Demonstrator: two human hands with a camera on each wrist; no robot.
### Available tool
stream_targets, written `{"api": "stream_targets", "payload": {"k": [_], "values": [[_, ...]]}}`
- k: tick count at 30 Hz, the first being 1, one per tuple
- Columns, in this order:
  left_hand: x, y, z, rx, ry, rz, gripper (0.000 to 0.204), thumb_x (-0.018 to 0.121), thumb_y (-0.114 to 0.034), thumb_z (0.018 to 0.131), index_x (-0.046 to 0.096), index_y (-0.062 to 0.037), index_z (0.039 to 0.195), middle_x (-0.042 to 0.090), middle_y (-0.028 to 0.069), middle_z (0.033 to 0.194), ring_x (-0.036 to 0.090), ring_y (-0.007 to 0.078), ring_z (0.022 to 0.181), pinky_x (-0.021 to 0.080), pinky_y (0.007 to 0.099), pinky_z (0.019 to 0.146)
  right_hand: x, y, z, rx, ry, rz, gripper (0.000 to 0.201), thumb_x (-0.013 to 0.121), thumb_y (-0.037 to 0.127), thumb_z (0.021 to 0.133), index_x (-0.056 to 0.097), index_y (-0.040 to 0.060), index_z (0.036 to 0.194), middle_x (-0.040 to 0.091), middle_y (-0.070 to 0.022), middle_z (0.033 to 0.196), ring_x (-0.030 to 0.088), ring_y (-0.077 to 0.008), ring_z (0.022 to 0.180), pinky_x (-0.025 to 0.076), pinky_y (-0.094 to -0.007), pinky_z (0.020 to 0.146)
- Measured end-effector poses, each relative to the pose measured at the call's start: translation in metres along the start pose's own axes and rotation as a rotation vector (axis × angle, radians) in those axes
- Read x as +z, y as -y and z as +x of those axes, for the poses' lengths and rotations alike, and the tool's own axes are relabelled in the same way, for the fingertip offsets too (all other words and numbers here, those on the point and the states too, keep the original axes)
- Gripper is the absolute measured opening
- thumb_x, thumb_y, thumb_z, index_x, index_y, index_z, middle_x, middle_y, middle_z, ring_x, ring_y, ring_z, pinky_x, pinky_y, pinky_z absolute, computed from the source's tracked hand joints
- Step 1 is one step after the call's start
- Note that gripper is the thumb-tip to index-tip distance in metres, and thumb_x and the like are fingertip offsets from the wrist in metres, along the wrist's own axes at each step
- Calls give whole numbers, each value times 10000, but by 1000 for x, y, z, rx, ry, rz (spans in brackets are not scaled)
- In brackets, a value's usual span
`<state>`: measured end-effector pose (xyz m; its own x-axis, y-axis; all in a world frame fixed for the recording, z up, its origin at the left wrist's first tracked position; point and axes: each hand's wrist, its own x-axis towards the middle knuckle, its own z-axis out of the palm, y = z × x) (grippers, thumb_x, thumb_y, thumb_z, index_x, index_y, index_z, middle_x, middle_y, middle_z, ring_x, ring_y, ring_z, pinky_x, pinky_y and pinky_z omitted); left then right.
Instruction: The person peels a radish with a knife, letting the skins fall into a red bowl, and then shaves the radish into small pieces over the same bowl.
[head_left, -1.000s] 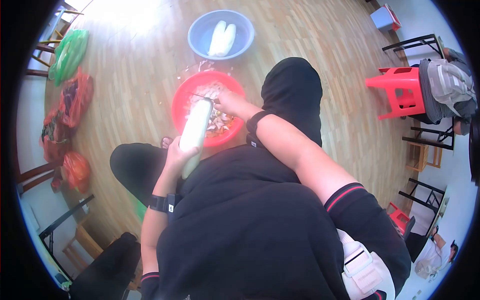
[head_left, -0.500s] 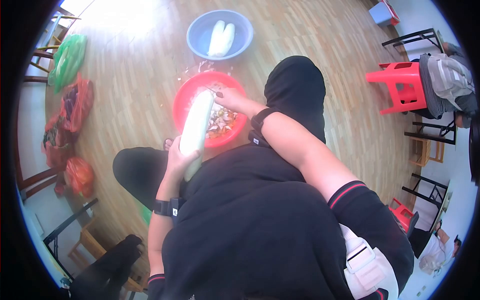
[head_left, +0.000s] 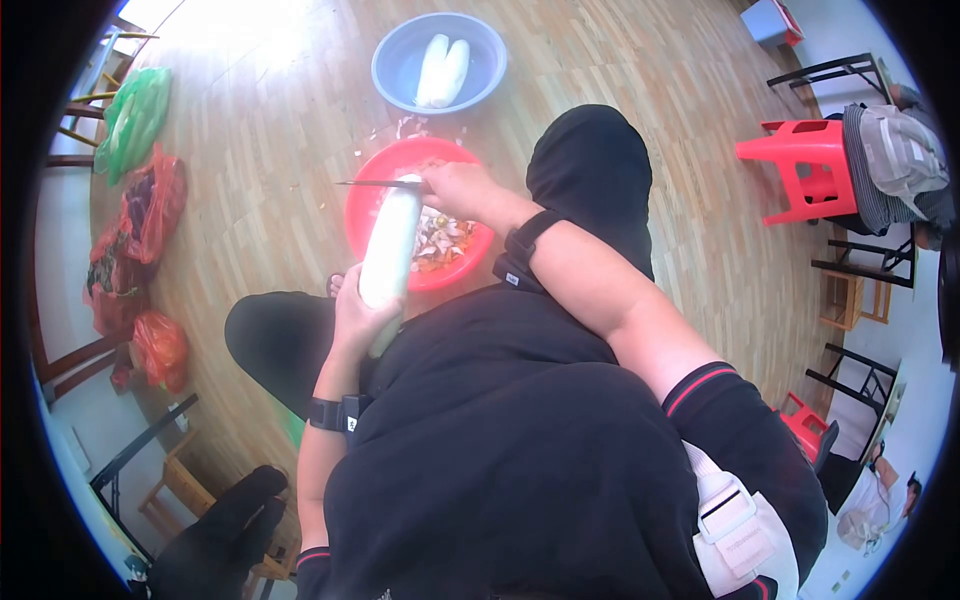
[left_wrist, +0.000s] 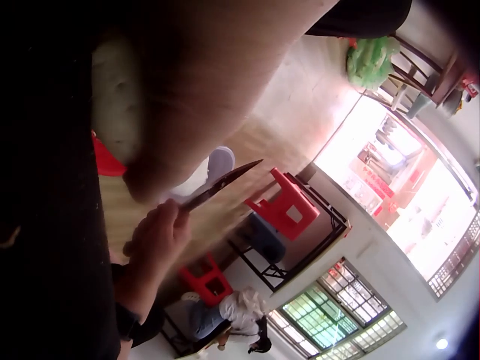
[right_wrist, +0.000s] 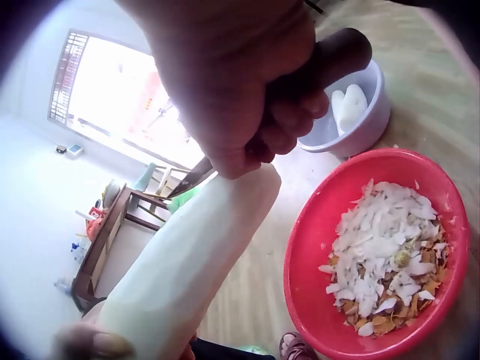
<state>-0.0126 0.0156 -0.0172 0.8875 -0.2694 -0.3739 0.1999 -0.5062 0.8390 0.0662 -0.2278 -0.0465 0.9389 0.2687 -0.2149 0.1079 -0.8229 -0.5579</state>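
Observation:
A long, pale peeled vegetable point(head_left: 392, 245) slants over the red basin point(head_left: 357, 215); my left hand point(head_left: 362, 318) grips its lower part. In the right wrist view my right hand point(right_wrist: 232, 82) curls round the dark handle of a knife point(right_wrist: 193, 177), whose blade lies at the upper end of the vegetable point(right_wrist: 187, 262). The left wrist view shows the knife point(left_wrist: 225, 184) in my right hand point(left_wrist: 159, 240), with the blade pointing away from the fist. White shavings point(right_wrist: 382, 240) and orange-brown peelings lie in the red basin point(right_wrist: 300, 277).
Beyond the red basin stands a blue-grey basin point(head_left: 385, 85) holding two white vegetables point(head_left: 441, 72). Scraps lie on the floor between the basins. Green point(head_left: 135, 115) and red bags point(head_left: 155, 205) are at the left, a red stool point(head_left: 800, 165) and seated people at the right.
My right hand has shifted slightly at the vegetable's upper end, and the knife blade now points left across it. The vegetable stands a little more upright than a second ago, still in my left hand.

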Motion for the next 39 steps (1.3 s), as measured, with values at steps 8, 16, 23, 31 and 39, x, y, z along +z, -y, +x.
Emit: {"api": "stream_targets", "payload": {"k": [8, 16, 23, 31, 39], "values": [[-1, -1, 0, 86, -22, 123, 655, 735, -204, 583, 478, -2, 1151, 567, 140, 1007, 554, 225, 962, 433, 335, 845, -6, 7, -6, 84, 36, -34, 289, 602, 272, 790, 623, 131, 1042, 643, -128, 945, 611, -276, 930, 500, -422, 761], [-1, -3, -2, 113, 17, 96, 650, 729, -200, 576, 482, 5, 1141, 559, 151, 1019, 538, 235, 981, 417, 348, 868, 13, -24, 0, 279, 134, -4, 287, 548, 293, 806, 645, 131, 1022, 638, -139, 994, 611, -282, 936, 486, -429, 797], [-4, 6, 3, 69, -28, 23, 620, 724, -186, 602, 489, 29, 1135, 558, 131, 1018, 535, 210, 968, 423, 323, 851, 30, -36, 12, 216, -20, 235, 306, 523, 276, 816, 633, 54, 997, 640, -192, 901, 619, -337, 861, 479, -420, 777], [-5, -2, 1, -77, -23, -323, 592, 717, -191, 641, 494, 42, 1137, 503, 130, 1021, 540, 218, 919, 448, 336, 799, 19, -8, 8, -62, -173, 228, 278, 555, 308, 796, 646, 58, 875, 643, -187, 808, 626, -334, 790, 487, -439, 726], [-6, -9, -1, -106, 31, -506, 548, 702, -170, 682, 481, 56, 1130, 490, 116, 1014, 547, 196, 895, 473, 321, 733, 18, -6, 8, -27, -198, 136, 259, 566, 313, 791, 630, 78, 878, 641, -164, 765, 632, -322, 760, 501, -443, 678]]}}
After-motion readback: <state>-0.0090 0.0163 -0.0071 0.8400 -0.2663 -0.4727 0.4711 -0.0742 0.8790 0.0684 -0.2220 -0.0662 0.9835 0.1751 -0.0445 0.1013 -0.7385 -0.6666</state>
